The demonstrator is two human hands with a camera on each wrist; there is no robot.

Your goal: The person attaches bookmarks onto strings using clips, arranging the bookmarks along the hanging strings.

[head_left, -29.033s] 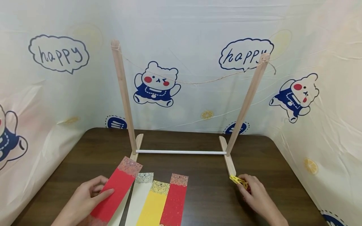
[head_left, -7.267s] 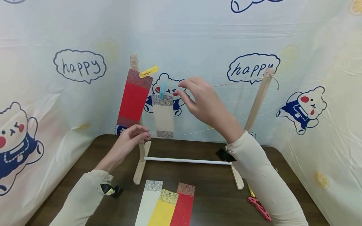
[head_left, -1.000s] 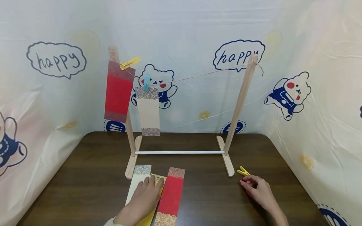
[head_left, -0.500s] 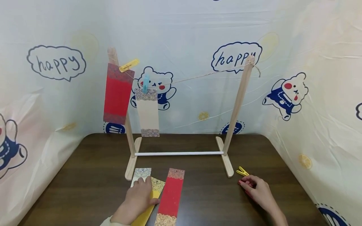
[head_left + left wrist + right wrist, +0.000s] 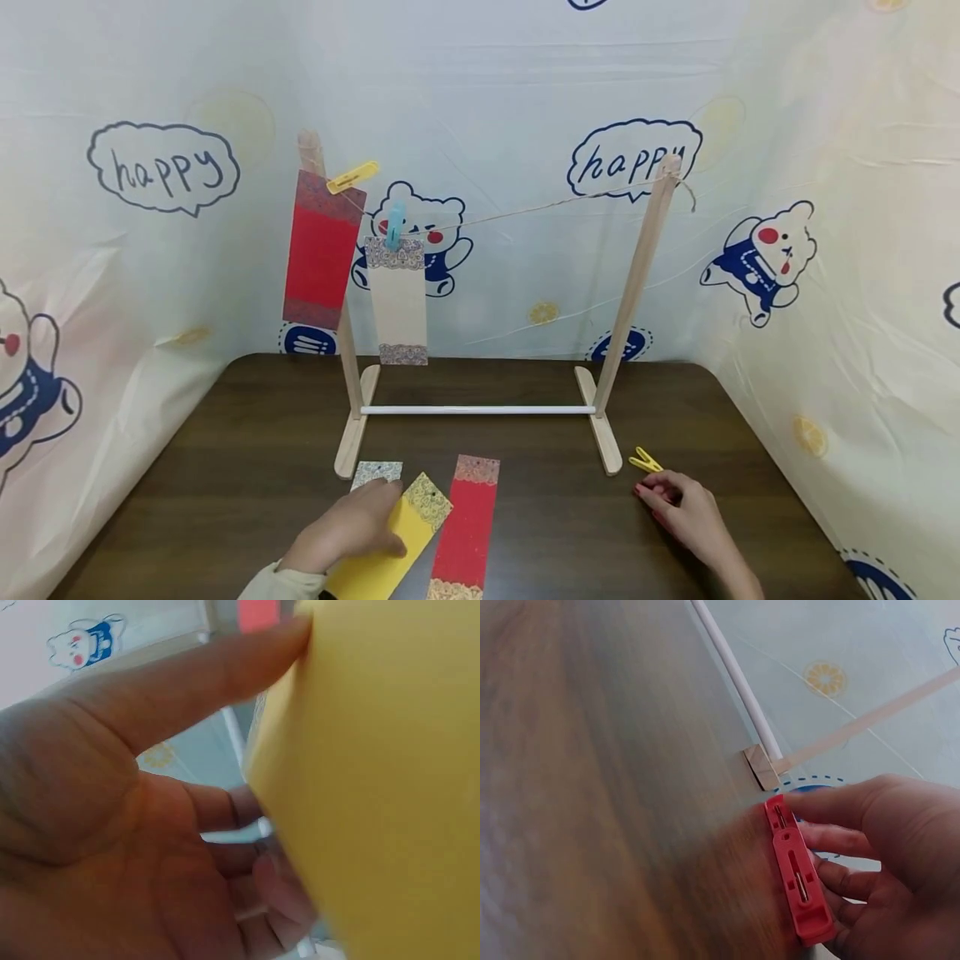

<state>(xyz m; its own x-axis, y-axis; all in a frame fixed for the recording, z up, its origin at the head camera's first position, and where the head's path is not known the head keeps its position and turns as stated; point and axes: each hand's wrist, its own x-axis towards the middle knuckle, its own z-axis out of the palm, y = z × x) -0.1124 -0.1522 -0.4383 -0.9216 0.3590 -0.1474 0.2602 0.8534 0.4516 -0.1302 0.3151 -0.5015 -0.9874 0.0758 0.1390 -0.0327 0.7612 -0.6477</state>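
My left hand [image 5: 348,525] holds a yellow card [image 5: 416,533] with a lace-patterned end, lifted at an angle; in the left wrist view the thumb lies on its near face and the fingers curl behind. A white card [image 5: 377,471] lies partly under that hand, and a red card [image 5: 467,525] lies to the right. My right hand [image 5: 690,508], low at the table's right, grips a red clothespin [image 5: 799,877]. Just beyond its fingertips lies a yellow clothespin [image 5: 645,460]. On the string [image 5: 525,211] hang a red card [image 5: 322,254] and a white card [image 5: 400,308].
A wooden frame stands behind the cards, its right post [image 5: 637,283] and left post joined low by a white rod [image 5: 480,410]. A second yellow clothespin [image 5: 352,177] and a blue clothespin [image 5: 394,227] fasten the hung cards. Printed sheeting surrounds the table.
Since the first frame, a red and a white card have been clipped to the string. In the last second, my left hand has taken and turned the yellow card. The right hand has barely moved.
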